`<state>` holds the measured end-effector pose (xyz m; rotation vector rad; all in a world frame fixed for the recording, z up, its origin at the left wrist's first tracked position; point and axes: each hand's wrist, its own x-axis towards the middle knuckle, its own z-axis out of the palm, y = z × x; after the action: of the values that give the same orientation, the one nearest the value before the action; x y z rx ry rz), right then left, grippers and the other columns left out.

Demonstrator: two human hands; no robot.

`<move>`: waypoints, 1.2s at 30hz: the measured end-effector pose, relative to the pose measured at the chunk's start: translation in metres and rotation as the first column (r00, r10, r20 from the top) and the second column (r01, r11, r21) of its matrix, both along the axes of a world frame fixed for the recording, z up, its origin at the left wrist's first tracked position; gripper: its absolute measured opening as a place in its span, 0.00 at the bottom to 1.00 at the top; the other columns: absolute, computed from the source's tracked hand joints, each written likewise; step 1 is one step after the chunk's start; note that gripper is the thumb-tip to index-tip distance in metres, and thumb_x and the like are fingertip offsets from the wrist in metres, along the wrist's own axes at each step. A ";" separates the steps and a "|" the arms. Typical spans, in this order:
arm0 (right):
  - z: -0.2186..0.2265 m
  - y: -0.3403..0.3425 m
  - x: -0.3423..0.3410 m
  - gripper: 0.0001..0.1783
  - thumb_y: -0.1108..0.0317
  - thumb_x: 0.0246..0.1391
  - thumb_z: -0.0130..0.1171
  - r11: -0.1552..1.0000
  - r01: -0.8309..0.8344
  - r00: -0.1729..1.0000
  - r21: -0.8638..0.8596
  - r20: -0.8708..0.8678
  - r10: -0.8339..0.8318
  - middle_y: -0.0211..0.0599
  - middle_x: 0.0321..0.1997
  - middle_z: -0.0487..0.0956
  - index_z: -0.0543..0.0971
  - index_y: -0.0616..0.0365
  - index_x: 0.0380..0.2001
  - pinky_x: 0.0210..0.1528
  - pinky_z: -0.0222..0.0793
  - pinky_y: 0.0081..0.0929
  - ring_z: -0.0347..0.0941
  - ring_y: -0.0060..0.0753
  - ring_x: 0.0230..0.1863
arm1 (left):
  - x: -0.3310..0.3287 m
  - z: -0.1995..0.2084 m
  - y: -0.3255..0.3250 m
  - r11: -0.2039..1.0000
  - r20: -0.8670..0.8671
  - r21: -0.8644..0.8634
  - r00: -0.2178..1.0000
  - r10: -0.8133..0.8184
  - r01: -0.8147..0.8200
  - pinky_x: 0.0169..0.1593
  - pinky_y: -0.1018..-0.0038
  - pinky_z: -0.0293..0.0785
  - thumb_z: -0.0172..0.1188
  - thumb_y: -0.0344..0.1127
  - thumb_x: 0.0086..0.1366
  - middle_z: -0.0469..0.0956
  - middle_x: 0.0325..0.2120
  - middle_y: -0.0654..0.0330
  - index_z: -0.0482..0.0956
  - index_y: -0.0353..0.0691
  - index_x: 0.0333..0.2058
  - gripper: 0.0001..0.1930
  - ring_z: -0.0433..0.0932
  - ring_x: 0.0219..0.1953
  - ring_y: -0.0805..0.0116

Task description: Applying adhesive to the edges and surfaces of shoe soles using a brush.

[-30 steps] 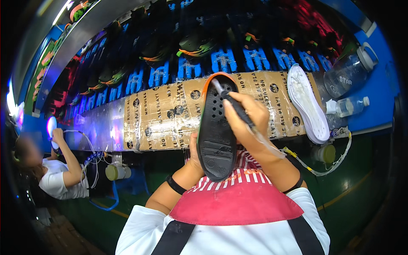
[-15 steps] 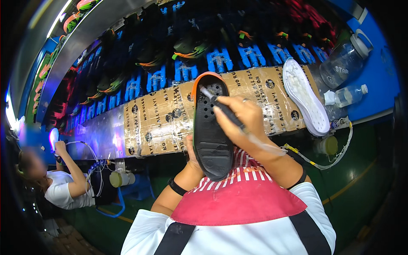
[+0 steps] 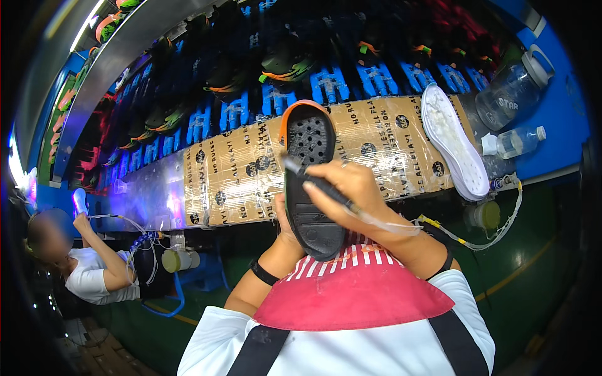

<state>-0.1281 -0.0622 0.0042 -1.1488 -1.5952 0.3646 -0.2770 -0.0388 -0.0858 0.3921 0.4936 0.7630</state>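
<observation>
My left hand (image 3: pixel 285 219) grips a black shoe sole (image 3: pixel 317 235) from its left side, with fingers partly hidden beneath. The sole has an orange and green rim and rows of holes at its far end; it is held in front of my apron. In my right hand (image 3: pixel 352 188) is a dark-handled glue brush (image 3: pixel 327 188) with a clear tube trailing from it. The brush tip meets the sole's left edge, about midway along. A white sole (image 3: pixel 456 147) with whitish stuff inside lies on the cardboard to the right.
Printed cardboard (image 3: pixel 244 178) covers the metal bench. Beyond it, shoe uppers hang by blue holders (image 3: pixel 329 86). A large jug (image 3: pixel 511 94) and a small clear bottle (image 3: pixel 520 142) stand at right. At left a person (image 3: pixel 103 269) in white holds a sole; a hose (image 3: pixel 501 232) loops at right.
The brush has moved from the holed far end of the sole down to its left edge. My right hand came nearer with it; my left hand still holds the sole.
</observation>
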 end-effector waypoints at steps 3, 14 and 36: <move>0.000 -0.001 0.001 0.12 0.70 0.42 0.64 0.949 -0.303 0.951 -0.083 -0.088 0.296 0.42 0.25 0.79 0.79 0.63 0.32 0.28 0.68 0.25 0.76 0.35 0.26 | -0.003 -0.013 0.006 0.991 0.237 0.132 0.969 -0.068 0.037 0.56 0.61 0.67 0.33 0.75 0.53 0.67 0.52 0.47 0.59 0.37 0.58 0.48 0.70 0.52 0.55; -0.005 -0.007 -0.012 0.11 0.71 0.42 0.64 0.944 -0.321 0.947 -0.078 -0.042 0.319 0.43 0.22 0.77 0.79 0.63 0.32 0.26 0.68 0.26 0.75 0.39 0.23 | -0.001 -0.019 0.021 1.000 0.550 -0.017 0.835 -0.012 0.026 0.56 0.55 0.68 0.51 0.71 0.50 0.61 0.56 0.49 0.53 0.38 0.60 0.49 0.65 0.55 0.51; 0.012 -0.011 -0.006 0.10 0.72 0.44 0.62 0.991 0.033 0.953 -0.130 -0.294 -0.070 0.42 0.23 0.79 0.79 0.64 0.32 0.25 0.69 0.22 0.76 0.28 0.23 | -0.006 0.002 0.026 0.987 0.425 0.107 0.903 0.065 -0.122 0.56 0.59 0.67 0.44 0.65 0.53 0.68 0.52 0.52 0.64 0.43 0.57 0.39 0.70 0.53 0.56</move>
<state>-0.1336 -0.0728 0.0166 -1.1656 -1.2899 0.5812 -0.2830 -0.0129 -0.0833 0.3142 0.0547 0.9482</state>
